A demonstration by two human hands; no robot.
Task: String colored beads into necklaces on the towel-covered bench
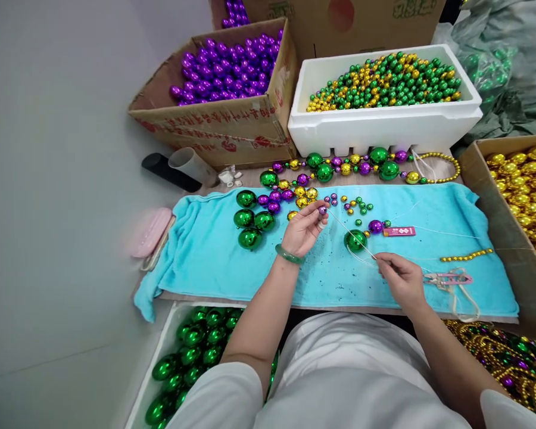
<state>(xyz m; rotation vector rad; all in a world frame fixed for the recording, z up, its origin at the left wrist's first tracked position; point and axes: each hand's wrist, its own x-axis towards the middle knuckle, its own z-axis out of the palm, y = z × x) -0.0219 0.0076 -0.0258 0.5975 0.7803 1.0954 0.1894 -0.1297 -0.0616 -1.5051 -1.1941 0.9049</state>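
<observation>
Between the fingertips of my left hand [304,227] is a small purple bead [322,210]. My right hand [401,279] pinches a thin white string [351,233], which runs taut up to that bead. Below the string, on the blue towel [214,268], lie a large green ball [355,240], a purple ball [376,226] and a small red label [399,231] in a row. Loose small beads [362,205] are scattered just beyond. Left of my left hand rest several large green balls [250,238] and purple balls [274,195].
A finished-looking bead string [335,162] stretches along the towel's far edge. Behind it stand a carton of purple balls [232,65] and a white foam box [384,128]. Pink-handled pliers [449,278] and a gold bead strand [467,255] lie at right, beside a carton of gold balls [524,185].
</observation>
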